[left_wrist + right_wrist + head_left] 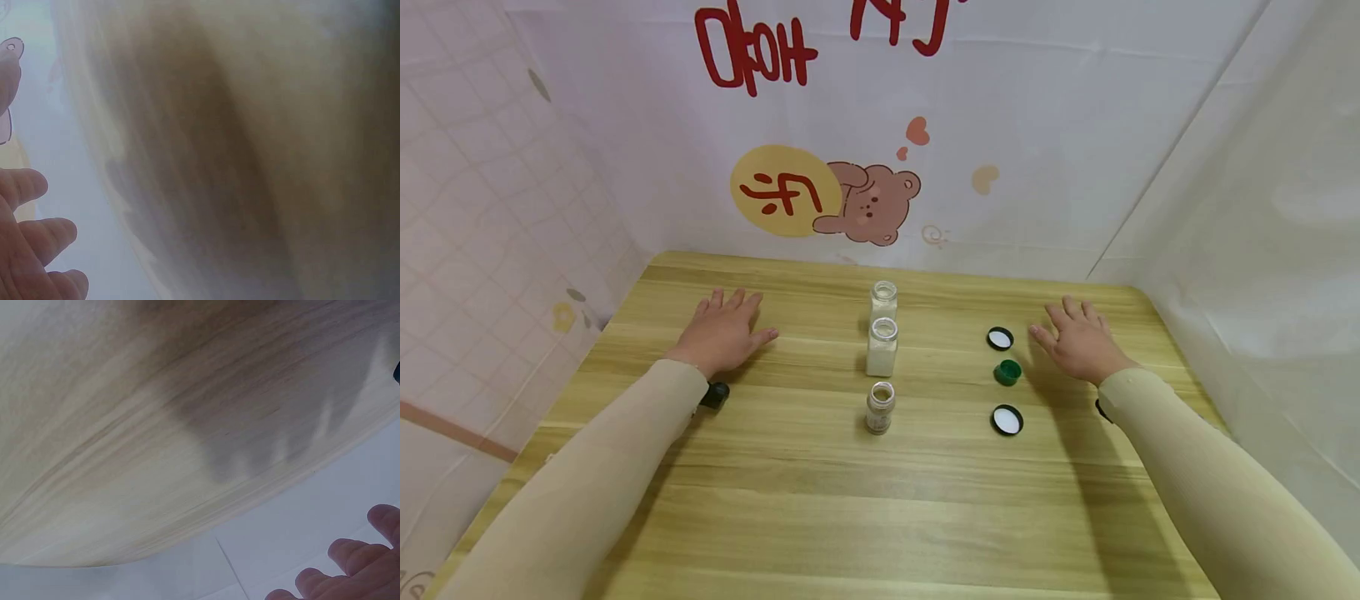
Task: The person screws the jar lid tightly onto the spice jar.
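My left hand (722, 333) is on the left side of the wooden table, palm down, fingers and thumb spread, holding nothing. On the right, my right hand (1081, 342) is spread the same way beside the lids. Three uncapped containers form a column in the middle: a square glass jar (883, 310) at the back, another square glass jar (881, 357) with pale contents before it, and a small round bottle (878, 414) nearest me. Closest to my right thumb lies a black lid (1000, 338), white liner up. A green cap (1007, 372) and a second black lid (1007, 420) follow toward me.
A white cloth wall (1030, 100) with red lettering and a bear drawing rises behind the table (820, 517). More cloth hangs at both sides. Shadows of the hands fall on the tabletop in both wrist views.
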Available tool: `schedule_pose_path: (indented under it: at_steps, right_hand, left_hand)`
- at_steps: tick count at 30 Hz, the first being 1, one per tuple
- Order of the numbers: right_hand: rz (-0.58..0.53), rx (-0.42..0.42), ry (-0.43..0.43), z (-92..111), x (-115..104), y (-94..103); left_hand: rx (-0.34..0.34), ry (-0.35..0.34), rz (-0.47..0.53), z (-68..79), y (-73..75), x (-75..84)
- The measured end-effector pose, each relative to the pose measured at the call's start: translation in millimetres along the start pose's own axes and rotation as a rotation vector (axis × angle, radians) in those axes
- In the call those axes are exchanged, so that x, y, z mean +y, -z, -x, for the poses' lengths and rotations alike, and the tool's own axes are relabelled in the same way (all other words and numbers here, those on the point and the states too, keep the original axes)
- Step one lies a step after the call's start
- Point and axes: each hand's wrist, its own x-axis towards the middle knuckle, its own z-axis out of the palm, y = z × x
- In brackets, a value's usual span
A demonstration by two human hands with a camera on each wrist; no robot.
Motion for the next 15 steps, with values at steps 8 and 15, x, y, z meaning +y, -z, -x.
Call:
schedule_pose_path:
  at_steps: [8, 15]
  right_hand:
    - [0.002, 0.016, 0.018, 2.5, 0.5, -0.5]
    - [-0.006, 0.023, 0.027, 6.2, -3.2, -0.1]
  left_hand:
    - [-0.001, -0.010, 0.000, -0.4, -0.9, 1.5]
    - [0.034, -0.049, 0.011, 2.5, 0.4, 8.1]
